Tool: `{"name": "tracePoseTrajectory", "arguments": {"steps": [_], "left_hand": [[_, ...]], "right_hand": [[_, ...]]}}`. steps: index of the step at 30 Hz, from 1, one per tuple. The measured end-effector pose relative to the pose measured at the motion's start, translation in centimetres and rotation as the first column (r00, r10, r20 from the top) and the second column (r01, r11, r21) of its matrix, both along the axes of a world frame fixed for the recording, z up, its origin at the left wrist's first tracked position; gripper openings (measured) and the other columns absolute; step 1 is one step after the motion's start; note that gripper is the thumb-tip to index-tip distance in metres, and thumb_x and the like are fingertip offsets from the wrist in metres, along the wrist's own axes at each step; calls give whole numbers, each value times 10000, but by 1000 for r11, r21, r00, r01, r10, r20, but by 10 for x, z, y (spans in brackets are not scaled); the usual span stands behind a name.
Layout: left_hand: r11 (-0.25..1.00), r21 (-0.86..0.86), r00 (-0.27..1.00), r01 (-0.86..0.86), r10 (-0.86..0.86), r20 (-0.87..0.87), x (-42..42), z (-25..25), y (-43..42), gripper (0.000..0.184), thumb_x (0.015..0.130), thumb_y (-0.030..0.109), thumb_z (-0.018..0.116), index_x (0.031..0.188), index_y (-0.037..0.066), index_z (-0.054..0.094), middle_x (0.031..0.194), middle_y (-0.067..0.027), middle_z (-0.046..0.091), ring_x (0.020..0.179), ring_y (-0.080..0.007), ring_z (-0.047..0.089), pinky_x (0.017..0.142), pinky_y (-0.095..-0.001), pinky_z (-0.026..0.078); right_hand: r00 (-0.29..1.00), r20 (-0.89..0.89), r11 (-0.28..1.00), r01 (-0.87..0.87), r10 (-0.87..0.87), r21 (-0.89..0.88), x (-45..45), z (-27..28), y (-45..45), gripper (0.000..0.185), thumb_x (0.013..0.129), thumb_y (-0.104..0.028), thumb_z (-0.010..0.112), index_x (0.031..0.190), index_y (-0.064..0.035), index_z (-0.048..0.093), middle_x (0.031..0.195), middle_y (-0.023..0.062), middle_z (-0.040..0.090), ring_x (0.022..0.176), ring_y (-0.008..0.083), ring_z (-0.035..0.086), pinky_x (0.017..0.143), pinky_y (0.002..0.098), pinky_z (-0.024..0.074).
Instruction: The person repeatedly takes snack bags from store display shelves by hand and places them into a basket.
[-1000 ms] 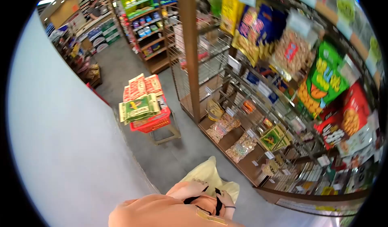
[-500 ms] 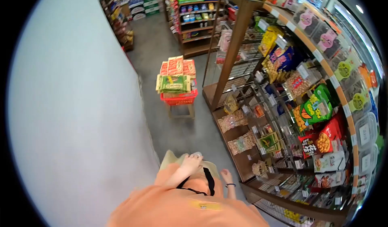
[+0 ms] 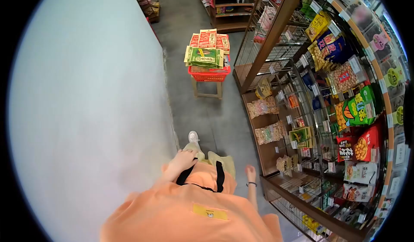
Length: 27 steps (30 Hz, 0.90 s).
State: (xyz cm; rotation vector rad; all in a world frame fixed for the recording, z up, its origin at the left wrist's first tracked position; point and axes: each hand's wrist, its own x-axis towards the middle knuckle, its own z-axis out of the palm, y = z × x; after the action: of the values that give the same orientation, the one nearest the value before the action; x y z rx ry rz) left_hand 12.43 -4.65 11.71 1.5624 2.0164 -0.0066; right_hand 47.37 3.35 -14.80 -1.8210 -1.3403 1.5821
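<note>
My left hand point(image 3: 184, 158) is held in front of my waist, beside the black strap point(image 3: 185, 174) on my orange clothing. Its fingers are loosely bent and apart, with nothing seen in them. By my right side hangs my right hand point(image 3: 250, 173), with a dark band at the wrist; it appears loosely open and empty, away from the shelf rack. Ahead on the floor, a red basket point(image 3: 209, 76) rests on a stool point(image 3: 208, 94). Red-and-white packets point(image 3: 208, 39) and green packets point(image 3: 204, 57) are piled on top of it, out of reach of both hands.
A pale wall point(image 3: 99, 104) runs along my left. To the right stands a wire-and-wood rack point(image 3: 288, 24) with bagged snacks, including a green bag point(image 3: 357, 108) and a red bag point(image 3: 366, 143). Another stocked shelf point(image 3: 234, 14) stands beyond the basket. Grey floor point(image 3: 215, 117) lies between.
The view has moved forward, bringing the stool and basket nearer. My left hand has shifted left relative to my body, and a white shoe now shows below.
</note>
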Motion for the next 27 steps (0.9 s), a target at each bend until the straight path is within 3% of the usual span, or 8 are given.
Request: {"name": "tracePoseTrajectory", "arguments": {"steps": [1, 3, 5, 9, 11, 21, 23, 27], "left_hand": [[998, 56, 999, 34, -36, 26, -4, -2, 15, 353, 753, 258, 519, 1045, 65, 481, 996, -130, 541, 955, -286, 496, 799, -390, 377], [992, 109, 995, 60, -68, 74, -13, -4, 43, 374, 755, 260, 528, 1070, 69, 470, 1020, -132, 530, 960, -299, 486, 815, -404, 371], [950, 306, 981, 69, -120, 151, -24, 0, 64, 352, 736, 237, 557, 1031, 61, 484, 960, -108, 546, 919, -262, 505, 787, -371, 374], [949, 314, 961, 10, -95, 259, -71, -4, 72, 349, 747, 232, 545, 1043, 61, 476, 934, -106, 546, 908, -254, 504, 778, -373, 375], [953, 297, 985, -57, 6, 171, -101, -28, 58, 358, 743, 244, 543, 1046, 65, 473, 921, -108, 546, 910, -251, 506, 761, -368, 377], [896, -218, 915, -387, 403, 33, -236, -72, -46, 415, 739, 265, 538, 1082, 54, 439, 1003, -140, 529, 956, -295, 491, 794, -433, 369], [877, -263, 904, -403, 426, 34, -248, -69, -49, 420, 745, 272, 529, 1092, 55, 436, 1015, -145, 526, 961, -296, 489, 800, -432, 369], [868, -255, 890, -426, 452, 55, -253, -75, -36, 437, 751, 287, 513, 1115, 59, 432, 1043, -155, 518, 968, -306, 487, 821, -429, 363]], "right_hand": [[992, -52, 989, 107, -113, -103, -4, -5, -9, 269, 761, -191, 522, 976, -30, 540, 900, 113, 603, 799, 195, 569, 673, 295, 449], [965, 251, 856, 194, -78, -479, -17, 13, -28, 217, 770, -190, 536, 939, -54, 555, 820, 54, 582, 718, 126, 532, 669, 268, 432], [947, 322, 808, 183, 9, -560, -33, 22, -48, 218, 771, -187, 537, 941, -52, 556, 831, 58, 583, 731, 132, 534, 677, 270, 432], [948, 303, 869, 65, 101, -491, -70, 30, -72, 220, 773, -182, 538, 946, -46, 558, 853, 66, 585, 757, 144, 537, 694, 273, 432], [940, 310, 880, 23, 143, -475, -90, 35, -72, 221, 774, -179, 539, 948, -43, 559, 864, 69, 585, 770, 150, 539, 702, 274, 432], [976, 192, 991, -80, 100, -111, -218, 51, 47, 227, 780, -165, 541, 960, -29, 564, 918, 89, 590, 836, 179, 548, 745, 281, 431], [992, 115, 999, -45, 47, -22, -253, 60, 67, 222, 801, -190, 508, 984, -76, 562, 888, 12, 577, 785, 125, 517, 670, 255, 421], [979, 3, 979, -203, 203, -2, -312, 82, 100, 226, 805, -214, 523, 979, -75, 558, 888, 2, 576, 794, 88, 515, 623, 210, 402]]}}
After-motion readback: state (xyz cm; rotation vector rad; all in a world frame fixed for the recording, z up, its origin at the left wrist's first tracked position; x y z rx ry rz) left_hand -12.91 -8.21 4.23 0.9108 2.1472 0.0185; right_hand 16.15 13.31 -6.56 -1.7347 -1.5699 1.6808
